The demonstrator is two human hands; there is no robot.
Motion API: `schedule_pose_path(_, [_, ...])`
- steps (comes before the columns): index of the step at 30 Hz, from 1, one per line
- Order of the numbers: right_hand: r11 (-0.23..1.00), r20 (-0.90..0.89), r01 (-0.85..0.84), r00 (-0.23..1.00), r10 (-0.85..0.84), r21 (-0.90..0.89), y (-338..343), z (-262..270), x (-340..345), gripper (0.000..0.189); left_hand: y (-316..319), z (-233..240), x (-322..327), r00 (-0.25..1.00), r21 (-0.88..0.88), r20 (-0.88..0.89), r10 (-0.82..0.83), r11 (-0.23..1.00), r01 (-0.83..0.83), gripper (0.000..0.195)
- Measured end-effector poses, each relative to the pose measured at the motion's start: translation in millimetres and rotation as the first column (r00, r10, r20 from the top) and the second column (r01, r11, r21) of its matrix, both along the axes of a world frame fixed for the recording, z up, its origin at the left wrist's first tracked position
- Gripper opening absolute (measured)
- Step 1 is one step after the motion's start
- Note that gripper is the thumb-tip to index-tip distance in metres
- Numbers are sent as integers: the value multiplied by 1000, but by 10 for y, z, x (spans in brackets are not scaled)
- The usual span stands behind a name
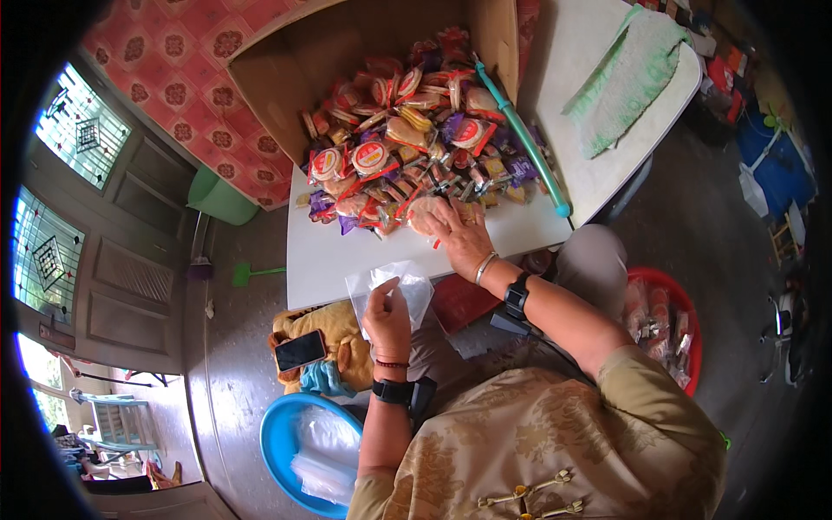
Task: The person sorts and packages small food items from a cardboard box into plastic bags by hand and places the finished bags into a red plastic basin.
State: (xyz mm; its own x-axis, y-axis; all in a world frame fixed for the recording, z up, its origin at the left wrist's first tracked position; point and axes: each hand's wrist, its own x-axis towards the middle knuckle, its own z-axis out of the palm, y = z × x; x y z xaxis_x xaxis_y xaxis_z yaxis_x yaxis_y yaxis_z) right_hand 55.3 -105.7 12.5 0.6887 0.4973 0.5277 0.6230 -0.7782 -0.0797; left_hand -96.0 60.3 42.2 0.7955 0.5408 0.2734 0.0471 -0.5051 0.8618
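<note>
My left hand [388,318] pinches a clear plastic bag [417,289] over the near edge of the white table [403,257]. My right hand [463,240] reaches the front of a heap of individually wrapped biscuits and snacks [416,175]. Its spread fingers touch a round wrapped biscuit [424,211] and the small packets beside it; whether they grip anything is hidden. Red-edged round biscuits [370,158] and purple packets [522,169] show in the heap, which spills from a cardboard box [279,84] lying on its side.
A teal rod [530,146] lies along the heap's right side. Beyond it is a green-white cloth [634,81]. Clear bags fill a blue basin [270,448] at lower left, near a phone [300,351] on a plush cushion [351,322]. At right, a red basin [694,331] holds packed bags.
</note>
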Motion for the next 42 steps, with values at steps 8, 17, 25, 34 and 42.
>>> schedule_pose_path(8, [995,73,-67,995,61,77,76,-123,184,40,59,-106,104,998,-261,-13,-61,964,55,22])
schedule_pose_path(17, [826,142,-79,990,-2,559,62,190,166,5,111,-268,242,994,-247,-99,-38,969,12,21])
schedule_pose_path(25, [396,-472,288,710,523,872,-286,550,-396,9,81,-350,367,1000,-208,-3,-7,978,6,18])
schedule_pose_path(34, [538,-674,411,377,635,736,-408,362,-566,9,-66,-169,347,999,-121,51,-11,993,17,16])
schedule_pose_path(42, [614,-741,418,323,589,669,-200,424,-650,10,-194,-85,289,999,-104,11,-51,993,52,16])
